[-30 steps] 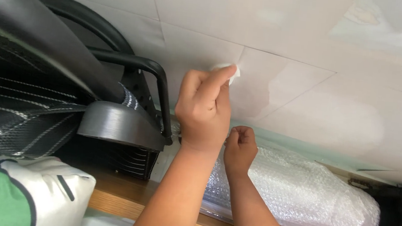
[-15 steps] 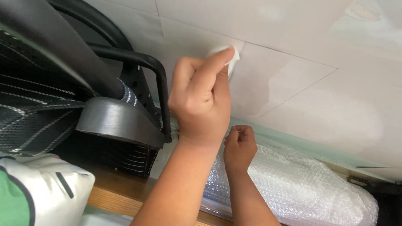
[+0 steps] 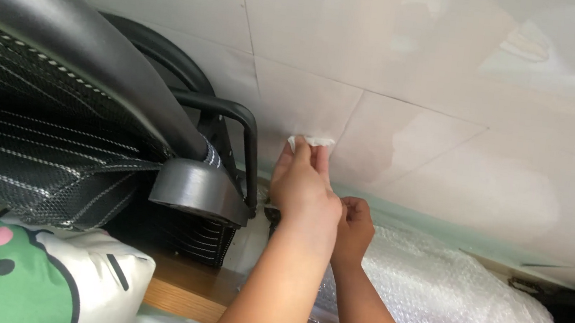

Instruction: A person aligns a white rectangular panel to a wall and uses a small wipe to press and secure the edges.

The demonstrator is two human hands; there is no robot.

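- A long bundle of clear bubble wrap point(image 3: 443, 306) lies along the foot of the tiled wall point(image 3: 451, 93), right of both hands
- The tissue point(image 3: 309, 141) is small, white and crumpled, pressed flat on the wall
- Left hand point(image 3: 305, 185) pinches the tissue in a closed grip
- Right hand point(image 3: 354, 227), just beside it and lower on the wall, is curled shut; what it holds I cannot tell

The left grip point(image 3: 303, 184) presses a wad of tissue point(image 3: 311, 141) against the tiled wall point(image 3: 451, 93) above it. The right grip point(image 3: 354, 227) sits just right of and below the left. Left of both stands a mesh chair back point(image 3: 39, 150); below that lies a cushion point(image 3: 27, 269). Right of the grips, a bubble-wrapped bundle point(image 3: 444, 299) lies along the wall's foot on a wooden ledge point(image 3: 181, 289).
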